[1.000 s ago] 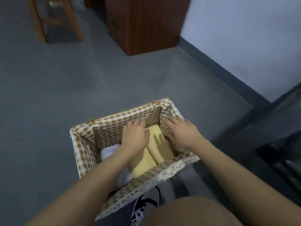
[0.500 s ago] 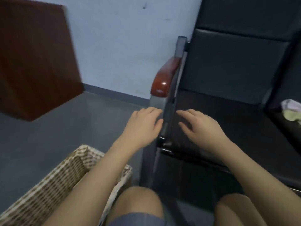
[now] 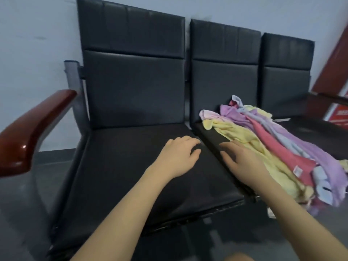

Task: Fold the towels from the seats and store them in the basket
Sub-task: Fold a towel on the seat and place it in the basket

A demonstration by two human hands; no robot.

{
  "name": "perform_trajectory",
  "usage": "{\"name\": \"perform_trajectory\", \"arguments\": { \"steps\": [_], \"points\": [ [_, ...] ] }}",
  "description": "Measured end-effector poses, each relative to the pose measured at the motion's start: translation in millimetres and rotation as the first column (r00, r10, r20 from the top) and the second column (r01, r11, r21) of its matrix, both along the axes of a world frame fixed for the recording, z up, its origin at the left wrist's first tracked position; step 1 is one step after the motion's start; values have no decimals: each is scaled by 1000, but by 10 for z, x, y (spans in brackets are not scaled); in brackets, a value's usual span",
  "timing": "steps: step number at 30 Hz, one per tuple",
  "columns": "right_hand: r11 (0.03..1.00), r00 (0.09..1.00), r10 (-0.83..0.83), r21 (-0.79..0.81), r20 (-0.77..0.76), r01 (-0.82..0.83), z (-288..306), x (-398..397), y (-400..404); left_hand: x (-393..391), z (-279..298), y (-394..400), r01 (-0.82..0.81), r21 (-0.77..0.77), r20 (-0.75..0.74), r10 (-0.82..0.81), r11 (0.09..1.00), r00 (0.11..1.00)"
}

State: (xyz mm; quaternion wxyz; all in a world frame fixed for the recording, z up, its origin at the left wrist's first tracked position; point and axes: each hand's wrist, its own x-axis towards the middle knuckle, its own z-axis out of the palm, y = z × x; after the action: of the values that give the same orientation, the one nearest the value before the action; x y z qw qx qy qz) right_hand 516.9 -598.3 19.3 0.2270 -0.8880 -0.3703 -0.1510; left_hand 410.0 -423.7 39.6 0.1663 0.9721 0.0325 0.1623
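A row of black padded seats (image 3: 135, 166) with smooth leather-like cushions stands against the wall, a glossy rounded wooden armrest (image 3: 28, 132) at its end. On the middle seat lies a rumpled heap of soft terry towels (image 3: 273, 147), yellow, pink, lilac and pale blue. The left hand (image 3: 177, 157) hovers relaxed, empty; the right hand (image 3: 243, 161) reaches flat-fingered, perhaps brushing the yellow towel.

My left hand (image 3: 178, 155) and right hand (image 3: 243, 161) hover empty, fingers relaxed, over the black seats (image 3: 131, 166), just beside the heap of unfolded towels (image 3: 273, 146).
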Motion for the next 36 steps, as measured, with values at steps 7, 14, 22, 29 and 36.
{"name": "perform_trajectory", "arguments": {
  "steps": [7,14,22,29,36],
  "points": [
    [971,971,-238,19,-15,239,-350,1137,-640,1267,-291,-656,90,-58,-67,-94,994,993],
    [902,927,-374,-236,-7,362,-819,2027,-963,2347,-778,-1089,127,-63,-180,-137,990,974],
    [957,953,-290,58,85,286,-1169,2322,-963,2971,-1172,-1084,142,-121,-180,-162,982,970],
    [945,991,-55,328,124,11,-1043,2131,-994,2857,-1235,-1052,140,-304,203,-79,942,976],
    [831,988,148,535,52,-153,-741,1828,-854,2525,-1221,-958,338,-518,352,-164,785,921]
  ]
}}
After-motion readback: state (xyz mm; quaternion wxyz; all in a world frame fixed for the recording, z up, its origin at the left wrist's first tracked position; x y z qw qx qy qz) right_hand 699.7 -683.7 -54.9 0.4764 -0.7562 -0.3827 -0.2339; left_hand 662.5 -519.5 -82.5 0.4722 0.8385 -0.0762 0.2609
